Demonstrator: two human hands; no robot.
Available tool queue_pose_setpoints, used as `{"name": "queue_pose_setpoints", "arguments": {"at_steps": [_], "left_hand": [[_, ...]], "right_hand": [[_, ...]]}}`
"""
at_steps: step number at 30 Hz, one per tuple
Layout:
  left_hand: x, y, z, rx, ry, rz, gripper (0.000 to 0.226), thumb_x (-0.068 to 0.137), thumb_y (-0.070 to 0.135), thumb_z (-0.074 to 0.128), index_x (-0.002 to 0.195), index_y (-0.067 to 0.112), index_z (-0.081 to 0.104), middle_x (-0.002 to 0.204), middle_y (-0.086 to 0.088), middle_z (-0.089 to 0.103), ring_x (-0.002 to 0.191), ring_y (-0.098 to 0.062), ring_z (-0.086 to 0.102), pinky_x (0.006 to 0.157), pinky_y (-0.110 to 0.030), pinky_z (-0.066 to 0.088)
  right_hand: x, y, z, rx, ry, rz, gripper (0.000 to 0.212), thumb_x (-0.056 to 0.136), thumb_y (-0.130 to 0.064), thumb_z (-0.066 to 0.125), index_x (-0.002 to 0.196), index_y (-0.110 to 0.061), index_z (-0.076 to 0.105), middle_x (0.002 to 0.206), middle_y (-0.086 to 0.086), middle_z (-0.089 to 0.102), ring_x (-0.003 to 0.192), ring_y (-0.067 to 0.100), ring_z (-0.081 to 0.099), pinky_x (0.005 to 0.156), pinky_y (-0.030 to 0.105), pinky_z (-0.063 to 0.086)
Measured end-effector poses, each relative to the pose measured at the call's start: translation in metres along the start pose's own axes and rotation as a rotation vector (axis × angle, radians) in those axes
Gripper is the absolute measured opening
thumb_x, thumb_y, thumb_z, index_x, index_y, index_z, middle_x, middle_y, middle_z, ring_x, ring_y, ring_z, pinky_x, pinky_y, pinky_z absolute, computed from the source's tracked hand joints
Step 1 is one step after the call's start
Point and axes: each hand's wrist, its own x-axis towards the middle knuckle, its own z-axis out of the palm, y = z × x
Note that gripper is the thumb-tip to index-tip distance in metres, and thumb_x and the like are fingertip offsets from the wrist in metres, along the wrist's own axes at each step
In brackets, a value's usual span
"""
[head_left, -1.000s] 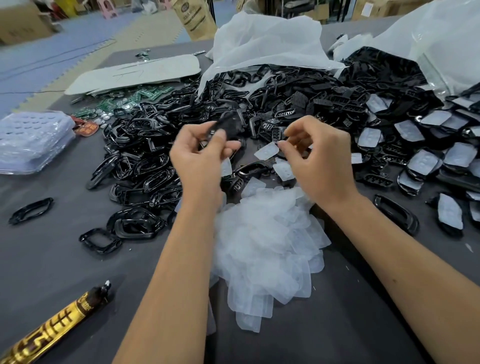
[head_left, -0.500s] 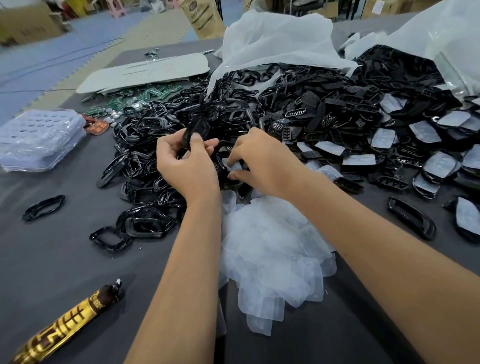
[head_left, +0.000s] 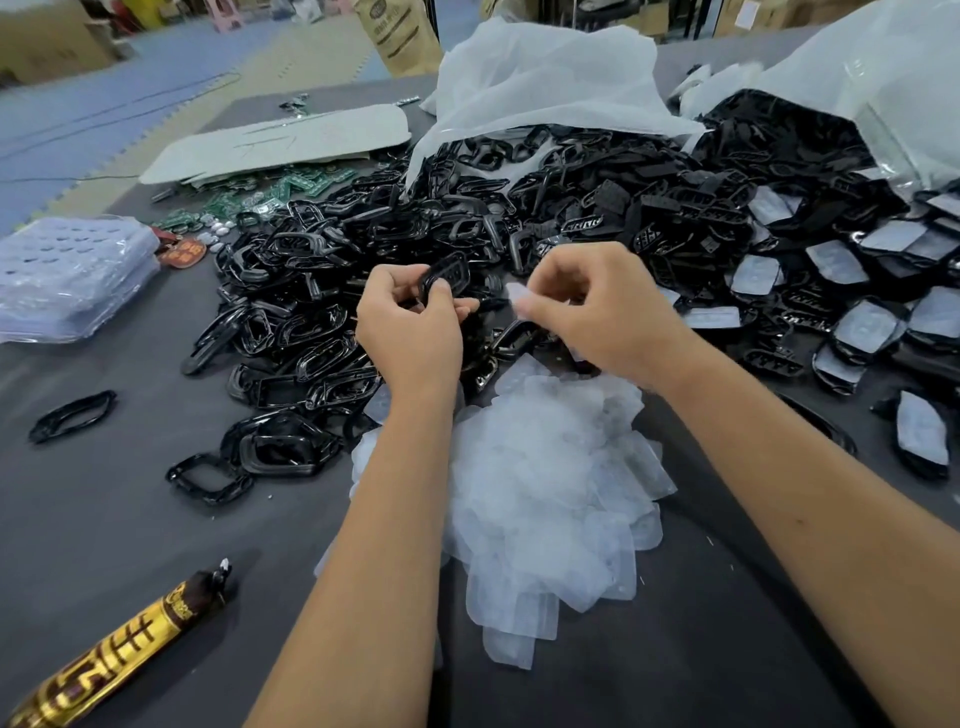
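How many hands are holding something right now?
2. The left hand grips a black plastic part over the pile of black parts. The right hand, just beside it, pinches a clear film piece. No other hands show.

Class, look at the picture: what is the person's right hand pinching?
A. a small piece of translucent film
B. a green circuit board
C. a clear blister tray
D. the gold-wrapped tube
A: the right hand pinches a small piece of translucent film between thumb and fingers, while the left hand holds a black plastic part.
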Motion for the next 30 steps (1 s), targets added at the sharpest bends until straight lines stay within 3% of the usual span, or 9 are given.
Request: {"name": "queue_pose_setpoints", "arguments": {"at_steps": [3,6,9,15,20,26,28,30], "left_hand": [[-0.001,0.004,0.001,0.017,-0.01,0.06,0.013,0.094,0.001,0.062,0.099,0.012,0.062,0.101,-0.013,0.067,0.064,-0.018,0.077,0.076,-0.041,0.063],[-0.003,0.009,0.004,-0.003,-0.046,0.115,0.014,0.094,0.001,0.062,0.1,0.014,0.061,0.102,-0.013,0.066,0.064,-0.018,0.077,0.068,-0.03,0.061],[-0.006,0.012,0.006,-0.057,-0.126,0.119,0.015,0.094,-0.001,0.063,0.099,0.014,0.061,0.095,-0.003,0.064,0.066,-0.021,0.077,0.06,-0.023,0.057],[-0.009,0.015,0.009,-0.123,-0.281,0.083,0.017,0.091,-0.003,0.066,0.097,0.013,0.063,0.09,-0.015,0.069,0.066,-0.024,0.077,0.059,-0.02,0.054],[-0.01,0.015,0.011,-0.138,-0.369,0.044,0.02,0.092,-0.005,0.065,0.107,0.009,0.065,0.099,-0.018,0.072,0.07,-0.027,0.077,0.063,-0.022,0.056],[-0.014,0.011,0.014,-0.081,-0.352,0.028,0.022,0.092,-0.005,0.064,0.106,0.01,0.071,0.109,-0.02,0.07,0.068,-0.025,0.077,0.063,-0.025,0.058],[-0.013,0.009,0.015,-0.091,-0.309,0.008,0.021,0.092,-0.006,0.064,0.106,0.009,0.071,0.11,-0.021,0.07,0.068,-0.025,0.077,0.062,-0.023,0.057],[-0.011,0.008,0.014,-0.129,-0.225,0.005,0.021,0.092,-0.007,0.063,0.105,0.008,0.069,0.104,-0.022,0.071,0.067,-0.024,0.077,0.06,-0.022,0.055]], "right_hand": [[-0.014,0.003,-0.01,0.496,-0.002,0.206,0.007,0.098,-0.009,0.071,0.092,-0.008,0.067,0.087,0.011,0.079,0.076,0.024,0.074,0.065,0.026,0.058],[-0.022,0.007,-0.016,0.639,0.036,0.257,0.007,0.099,-0.004,0.067,0.105,-0.004,0.066,0.09,0.013,0.08,0.075,0.019,0.074,0.064,0.023,0.057],[-0.023,0.008,-0.017,0.649,0.03,0.257,0.021,0.097,-0.001,0.068,0.117,-0.004,0.066,0.091,0.013,0.08,0.076,0.02,0.073,0.066,0.024,0.058],[-0.025,0.008,-0.017,0.626,0.031,0.223,0.02,0.095,-0.001,0.071,0.114,-0.004,0.066,0.091,0.013,0.08,0.075,0.022,0.073,0.063,0.025,0.055],[-0.027,0.011,-0.02,0.63,0.034,0.193,0.003,0.096,-0.003,0.07,0.098,-0.005,0.068,0.089,0.014,0.079,0.071,0.022,0.071,0.06,0.026,0.054],[-0.027,0.017,-0.017,0.594,0.137,0.168,0.009,0.094,-0.004,0.073,0.089,-0.003,0.066,0.086,0.023,0.073,0.077,0.024,0.074,0.056,0.029,0.054],[-0.024,0.019,-0.017,0.58,0.168,0.133,0.007,0.093,0.002,0.072,0.097,-0.002,0.067,0.093,0.019,0.075,0.086,0.023,0.077,0.065,0.031,0.059],[-0.022,0.021,-0.017,0.534,0.086,0.059,0.03,0.092,0.006,0.072,0.119,-0.006,0.068,0.117,0.011,0.075,0.112,0.018,0.073,0.089,0.034,0.061]]}}
